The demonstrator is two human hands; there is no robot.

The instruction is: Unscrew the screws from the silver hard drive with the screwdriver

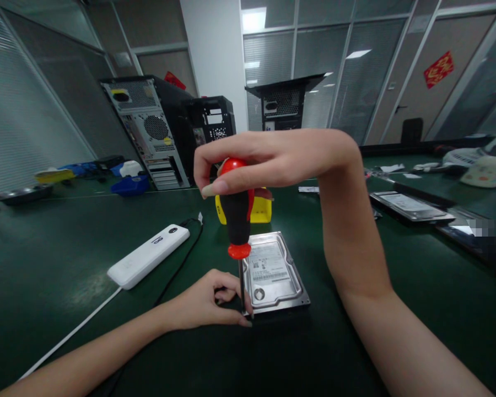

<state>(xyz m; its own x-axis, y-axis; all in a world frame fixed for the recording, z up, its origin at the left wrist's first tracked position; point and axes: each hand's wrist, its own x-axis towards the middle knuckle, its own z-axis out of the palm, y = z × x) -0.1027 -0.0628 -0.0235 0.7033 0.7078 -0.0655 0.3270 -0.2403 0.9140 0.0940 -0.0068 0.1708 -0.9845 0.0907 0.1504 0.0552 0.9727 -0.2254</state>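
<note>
A silver hard drive [275, 271] lies flat on the dark green table [58, 264] in front of me. A screwdriver [236, 218] with a red and black handle stands upright over the drive's near left corner. My right hand [268, 160] grips the top of the handle from above. My left hand [209, 300] rests on the table at that corner, its fingers pinched around the thin metal shaft near the tip.
A white power bank [149, 255] with black and white cables lies to the left. A yellow box [259, 211] sits behind the drive. Computer towers [152, 129] stand at the back. Flat devices [409, 207] lie to the right, bowls and trays [130, 186] far left.
</note>
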